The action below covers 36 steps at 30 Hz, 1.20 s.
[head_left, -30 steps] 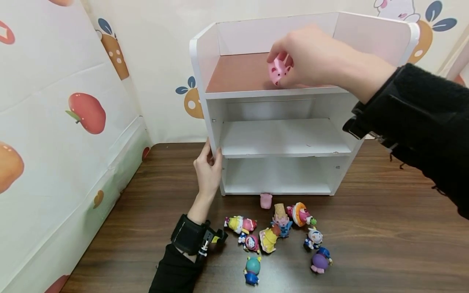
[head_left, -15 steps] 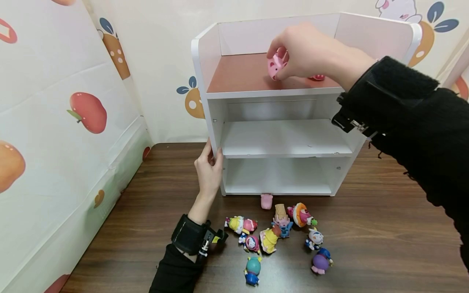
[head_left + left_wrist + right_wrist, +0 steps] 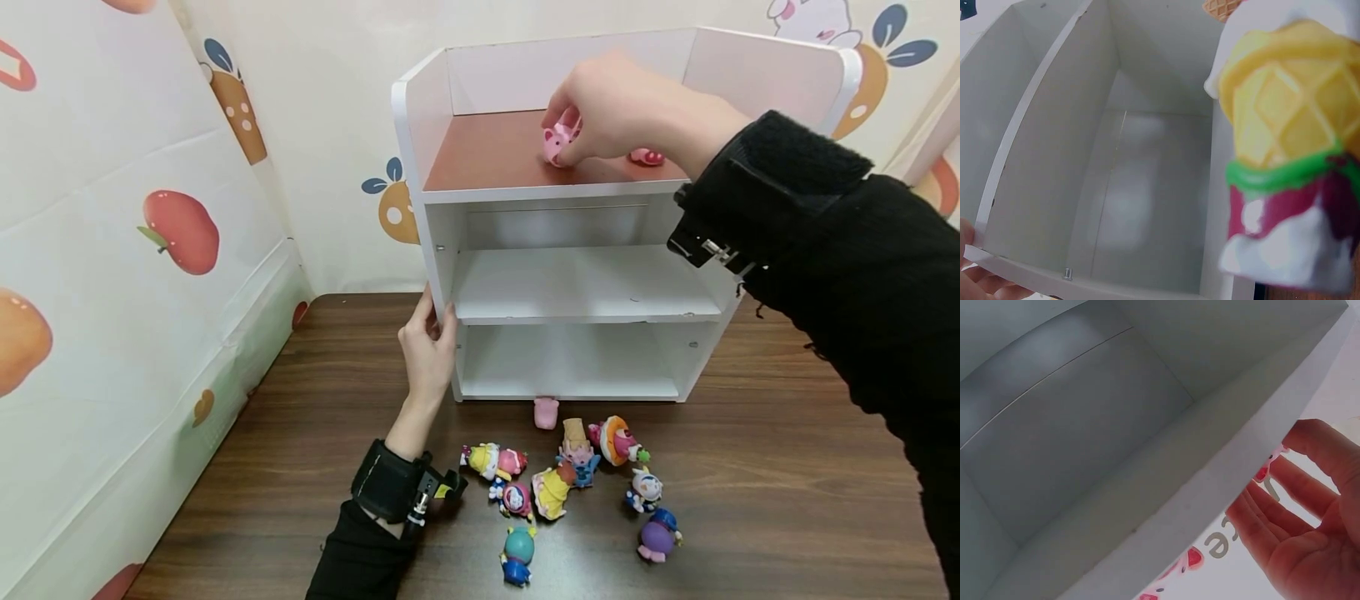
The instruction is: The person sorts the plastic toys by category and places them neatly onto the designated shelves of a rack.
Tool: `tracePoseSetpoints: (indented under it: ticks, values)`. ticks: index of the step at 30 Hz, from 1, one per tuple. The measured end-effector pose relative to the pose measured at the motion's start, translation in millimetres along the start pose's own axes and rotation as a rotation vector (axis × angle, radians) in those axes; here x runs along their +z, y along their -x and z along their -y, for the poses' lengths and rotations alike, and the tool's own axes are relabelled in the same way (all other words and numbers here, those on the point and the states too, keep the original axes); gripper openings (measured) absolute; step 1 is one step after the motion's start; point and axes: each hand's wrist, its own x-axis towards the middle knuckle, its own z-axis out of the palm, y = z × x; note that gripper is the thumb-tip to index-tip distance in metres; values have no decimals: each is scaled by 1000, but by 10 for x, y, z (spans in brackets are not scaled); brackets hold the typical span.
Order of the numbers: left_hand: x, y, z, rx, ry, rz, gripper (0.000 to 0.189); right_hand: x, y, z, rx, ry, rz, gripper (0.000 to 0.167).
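A small pink pig figurine point(image 3: 557, 146) is pinched by my right hand point(image 3: 618, 104) close over the brown top shelf point(image 3: 480, 154). Another pink figurine point(image 3: 647, 157) lies on that shelf, partly behind the wrist. In the right wrist view, the curled fingers point(image 3: 1297, 487) and the red-and-pink held figurine point(image 3: 1265, 470) show past the shelf's front edge. My left hand point(image 3: 429, 354) grips the left side panel of the white shelf unit point(image 3: 585, 283), thumb and fingers on either side of its edge. The left wrist view shows those fingertips point(image 3: 991, 284) at the panel.
Several small toy figurines lie on the wooden table before the unit, among them a yellow one point(image 3: 551, 493), a teal-and-blue one point(image 3: 517, 554) and a purple one point(image 3: 657, 537). A pink piece point(image 3: 546, 412) sits against the unit's base. A decorated wall point(image 3: 150, 333) stands left.
My right hand has moved slightly left with the pig figurine, and the other pink figurine has come into view behind it. My left hand has stayed on the panel.
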Motion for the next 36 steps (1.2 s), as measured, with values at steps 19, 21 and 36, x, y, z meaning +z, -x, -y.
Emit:
tracePoseSetpoints:
  ticks: [19, 21, 36]
  values:
    - [0, -6, 22, 6, 1, -2, 38, -9, 98, -60, 11, -96, -26, 48]
    - [-2, -9, 22, 6, 1, -3, 38, -26, 127, -77, 21, -109, -47, 48]
    - [-24, -19, 12, -7, -8, -3, 38, 10, 299, -354, 37, -83, -377, 38]
